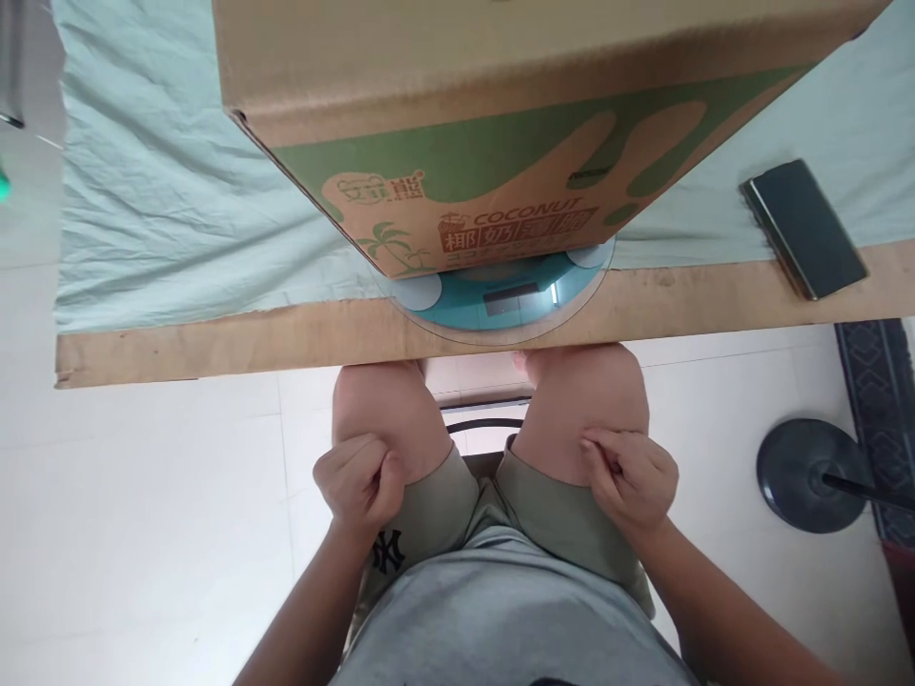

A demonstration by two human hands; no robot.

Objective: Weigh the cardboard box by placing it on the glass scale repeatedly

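Observation:
My left hand (359, 479) rests on my left thigh, its fingers curled into a fist with nothing showing in them. On the other thigh lies my right hand (631, 476), also closed, thumb against the curled fingers. Both hands are apart from the table. In front of me a large cardboard box (493, 143), printed green with the word COCONUT, stands on a round glass scale (457, 314). The scale's dark display faces me near the table edge, and the box covers most of its plate.
A light green cloth (150, 191) covers the table behind its bare wooden front edge (235, 338). To the right lies a dark smartphone (807, 229), partly over that edge. A round black stand base (811, 474) is on the white tiled floor at right, beside a dark patterned mat (876, 381).

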